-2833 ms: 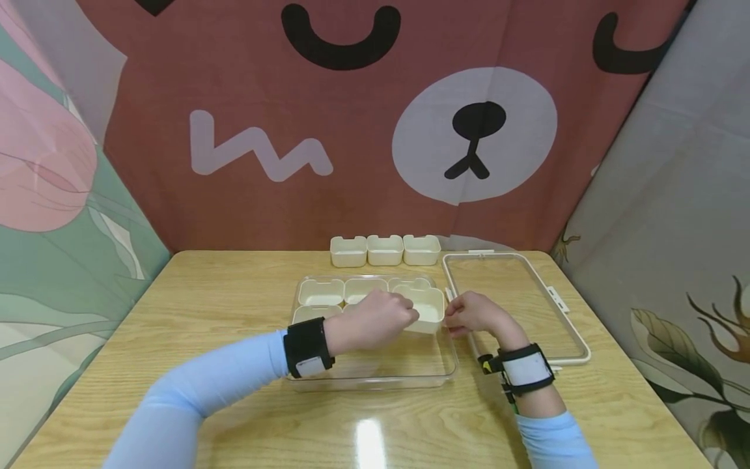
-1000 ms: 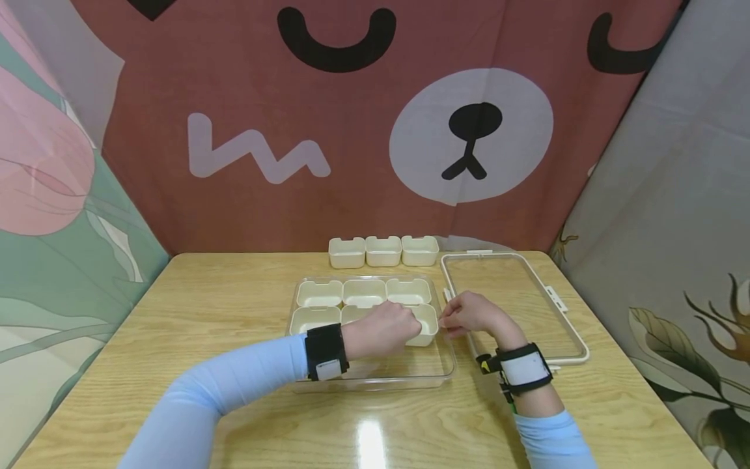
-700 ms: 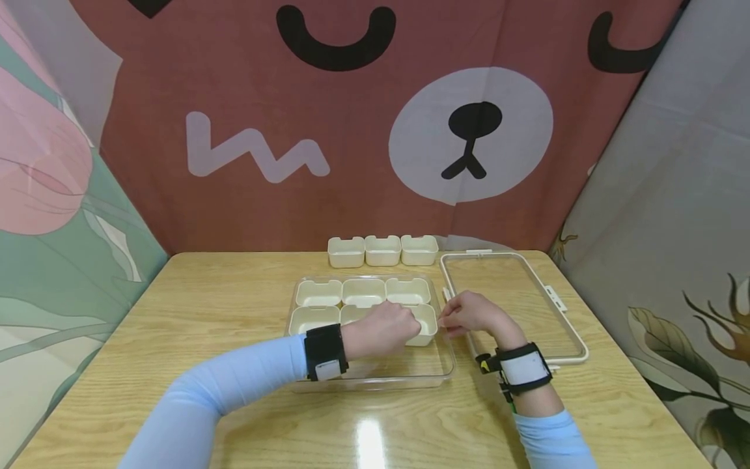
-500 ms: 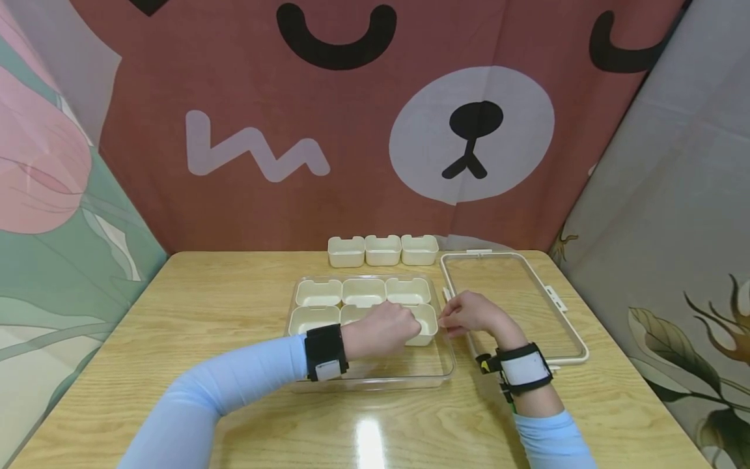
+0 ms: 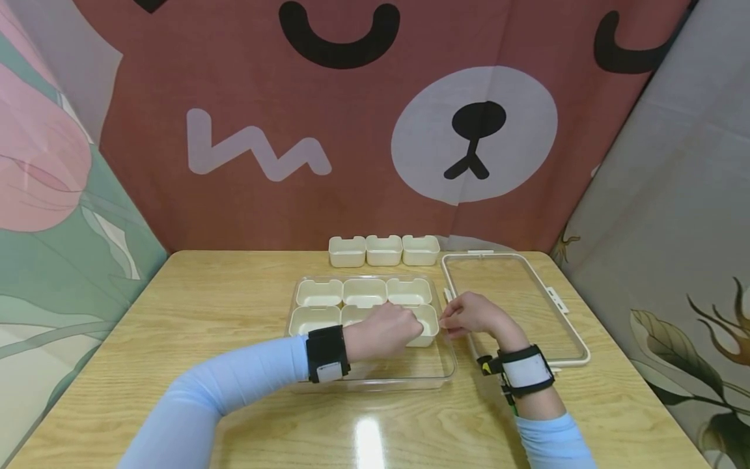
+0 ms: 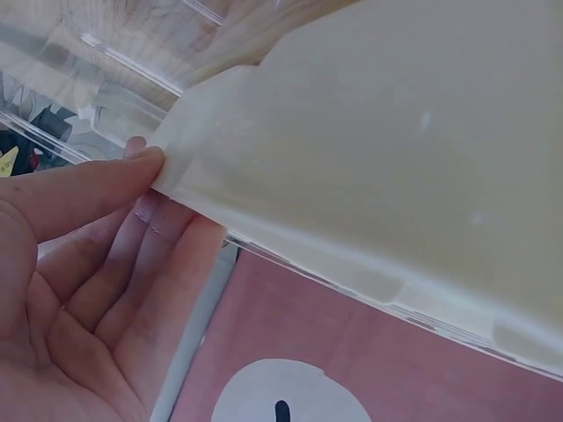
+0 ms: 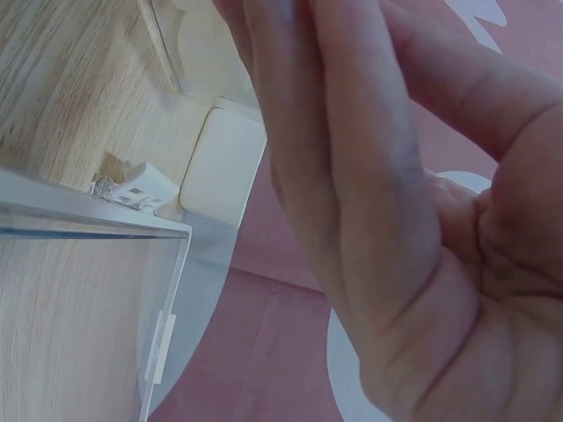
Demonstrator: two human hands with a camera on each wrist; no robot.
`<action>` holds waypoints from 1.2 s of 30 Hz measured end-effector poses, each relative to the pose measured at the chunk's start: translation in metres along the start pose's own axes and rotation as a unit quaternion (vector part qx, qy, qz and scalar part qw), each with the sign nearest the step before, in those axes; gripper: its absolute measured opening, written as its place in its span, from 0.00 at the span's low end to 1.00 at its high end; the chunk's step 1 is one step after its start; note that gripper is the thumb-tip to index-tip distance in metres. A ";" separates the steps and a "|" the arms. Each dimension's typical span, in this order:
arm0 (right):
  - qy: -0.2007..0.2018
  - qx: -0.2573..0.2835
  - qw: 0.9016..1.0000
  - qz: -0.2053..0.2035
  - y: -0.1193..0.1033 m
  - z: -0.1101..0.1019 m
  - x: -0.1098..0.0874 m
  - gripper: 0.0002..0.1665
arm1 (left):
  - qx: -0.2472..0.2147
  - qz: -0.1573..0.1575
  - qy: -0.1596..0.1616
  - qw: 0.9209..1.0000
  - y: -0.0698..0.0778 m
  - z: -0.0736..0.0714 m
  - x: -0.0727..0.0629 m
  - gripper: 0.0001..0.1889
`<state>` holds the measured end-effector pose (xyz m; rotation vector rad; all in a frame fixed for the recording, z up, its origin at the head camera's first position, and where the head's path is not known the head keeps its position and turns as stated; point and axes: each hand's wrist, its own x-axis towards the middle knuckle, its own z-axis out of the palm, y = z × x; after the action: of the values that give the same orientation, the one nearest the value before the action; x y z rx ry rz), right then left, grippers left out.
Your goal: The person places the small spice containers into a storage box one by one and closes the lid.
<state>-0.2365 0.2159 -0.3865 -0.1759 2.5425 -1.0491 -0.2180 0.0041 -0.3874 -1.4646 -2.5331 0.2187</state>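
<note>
In the head view my left hand (image 5: 387,331) pinches the wall of a small cream bin (image 5: 430,326), at the right end of the front row in a clear box (image 5: 375,380). The left wrist view shows the thumb (image 6: 106,180) on one side of the bin's wall and fingers on the other. My right hand (image 5: 474,314) is at the clear box's right rim, beside that bin. Its fingers look fairly straight in the right wrist view; their tips are out of frame there. Several other cream bins (image 5: 319,293) sit in the box, one partly behind my left hand.
Three more cream bins (image 5: 384,251) stand in a row behind the box. A clear lid with a white frame (image 5: 571,326) and side clips lies to the right. The wooden table (image 5: 234,286) ends at a bear-print curtain (image 5: 363,208).
My left hand has lowered the cream bin from a raised position over the box into the front row's right end. Both hands have stayed nearly still over the last second.
</note>
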 end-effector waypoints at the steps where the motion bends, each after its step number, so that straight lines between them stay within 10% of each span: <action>1: 0.000 0.001 1.000 0.001 0.000 0.000 0.000 0.08 | 0.002 -0.002 0.000 1.000 0.000 0.000 0.000 0.07; 36: -0.006 0.017 1.000 -0.006 0.001 0.000 0.000 0.08 | 0.043 0.005 0.016 0.999 0.003 0.002 -0.001 0.08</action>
<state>-0.2363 0.2166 -0.3878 -0.1871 2.5139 -1.0901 -0.2156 0.0044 -0.3905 -1.4358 -2.4590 0.2997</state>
